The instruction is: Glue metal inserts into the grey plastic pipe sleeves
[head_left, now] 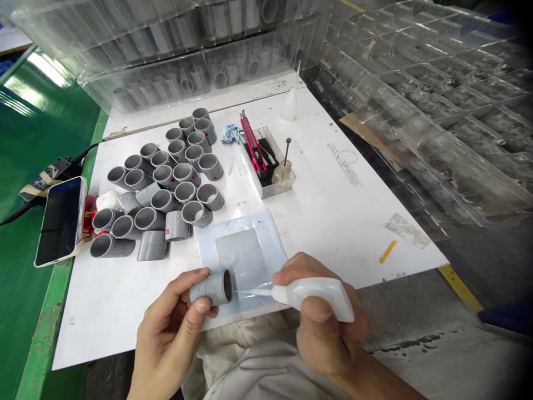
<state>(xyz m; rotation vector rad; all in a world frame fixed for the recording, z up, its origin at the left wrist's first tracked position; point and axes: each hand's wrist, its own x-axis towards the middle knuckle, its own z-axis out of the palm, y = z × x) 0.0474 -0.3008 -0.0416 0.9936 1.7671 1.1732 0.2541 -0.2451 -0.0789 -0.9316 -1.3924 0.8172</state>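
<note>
My left hand (172, 322) grips a short grey plastic tube (210, 288) between thumb and fingers, its open end turned to the right. In my right hand (325, 328) is a white squeeze bottle (318, 294), lying on its side with its thin nozzle aimed left at the tube's mouth. The nozzle tip is close to the rim; whether it touches, I cannot tell. Beneath both lies a pale blue cloth (208, 236) with a grey square sheet (245, 255) on it. Many similar grey tubes (164, 175) stand and lie on the white board at the left.
A clear box (275, 190) holds a red utility knife (252, 141) and a small glass jar (282, 173). A second white bottle (288, 103) stands behind it. A phone (60, 222) leans at the left edge. Stacked clear trays (200, 61) line the back; more trays (437, 111) lie right.
</note>
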